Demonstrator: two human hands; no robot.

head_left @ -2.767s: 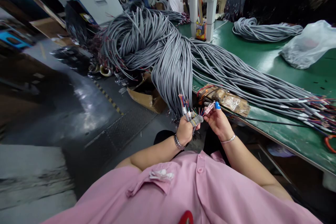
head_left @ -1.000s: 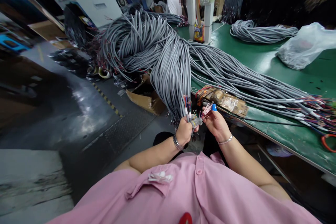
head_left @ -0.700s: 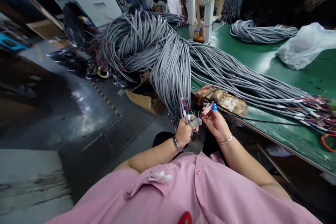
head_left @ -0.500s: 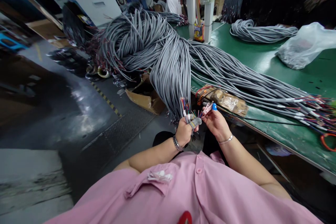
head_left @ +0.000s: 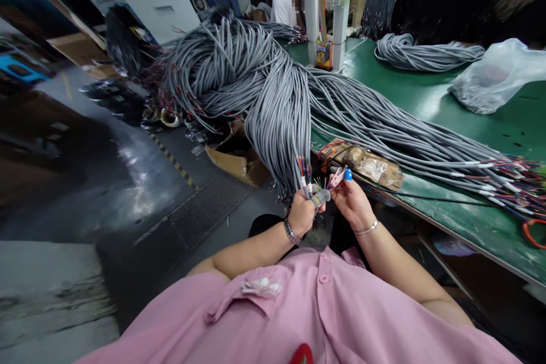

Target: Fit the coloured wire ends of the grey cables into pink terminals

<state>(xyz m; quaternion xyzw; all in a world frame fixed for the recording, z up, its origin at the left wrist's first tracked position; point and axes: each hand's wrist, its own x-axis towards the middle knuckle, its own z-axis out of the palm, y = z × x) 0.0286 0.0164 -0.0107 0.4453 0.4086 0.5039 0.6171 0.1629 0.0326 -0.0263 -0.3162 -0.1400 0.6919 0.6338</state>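
Note:
My left hand (head_left: pixel 301 213) is closed around the ends of grey cables (head_left: pixel 307 189), whose white-banded tips and thin coloured wires stick up above the fist. A grey finger cover wraps its thumb. A fan of stripped coloured wires (head_left: pixel 325 183) spreads between my two hands. My right hand (head_left: pixel 352 202), with a blue cover on one fingertip, pinches a small pink and white clip-like piece (head_left: pixel 337 177) beside those wires. Its exact kind is too small to make out. The held cables belong to a thick grey bundle (head_left: pixel 279 114) hanging off the table edge.
More grey cables (head_left: pixel 384 119) lie along the green table (head_left: pixel 430 91), beside a taped wooden block (head_left: pixel 367 162). A plastic bag (head_left: pixel 486 77) and a cable coil (head_left: pixel 422 52) sit farther back. An open cardboard box (head_left: pixel 232 162) stands on the floor. A person in white (head_left: pixel 282 5) is behind the post.
Both hands stay nearly in place with the same holds. The whole view has shifted slightly, and the fan of wires between the hands looks a little different.

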